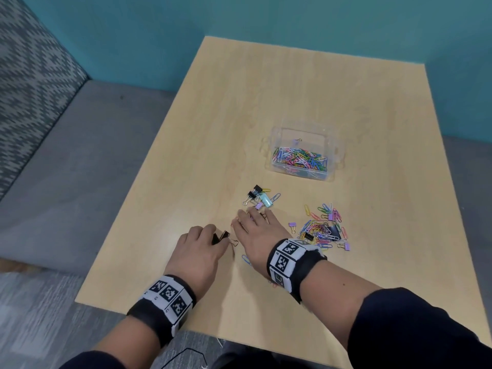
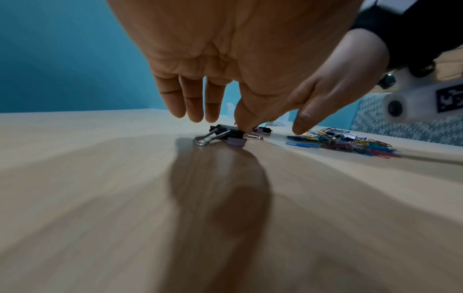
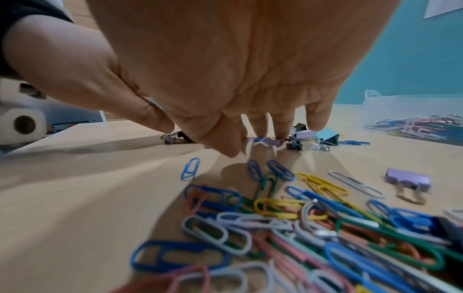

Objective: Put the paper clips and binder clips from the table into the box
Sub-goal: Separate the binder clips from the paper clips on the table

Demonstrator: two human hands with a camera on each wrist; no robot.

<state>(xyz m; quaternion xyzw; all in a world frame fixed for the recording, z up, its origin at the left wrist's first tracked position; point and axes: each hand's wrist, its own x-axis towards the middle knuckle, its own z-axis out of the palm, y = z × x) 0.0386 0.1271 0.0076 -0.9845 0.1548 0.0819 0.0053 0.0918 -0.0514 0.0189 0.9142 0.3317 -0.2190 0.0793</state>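
My left hand pinches a black binder clip that lies on the table, with a small purple clip just under it. Beside it, my right hand is spread, fingertips down on the table and touching a small purple binder clip. Just beyond lie black binder clips and a light blue one. A pile of coloured paper clips and binder clips lies right of my right wrist. The clear plastic box holds several coloured paper clips.
The wooden table meets a teal wall at the back. A grey sofa seat runs along its left edge. A single blue paper clip lies between my wrists, and a purple binder clip sits beside the pile.
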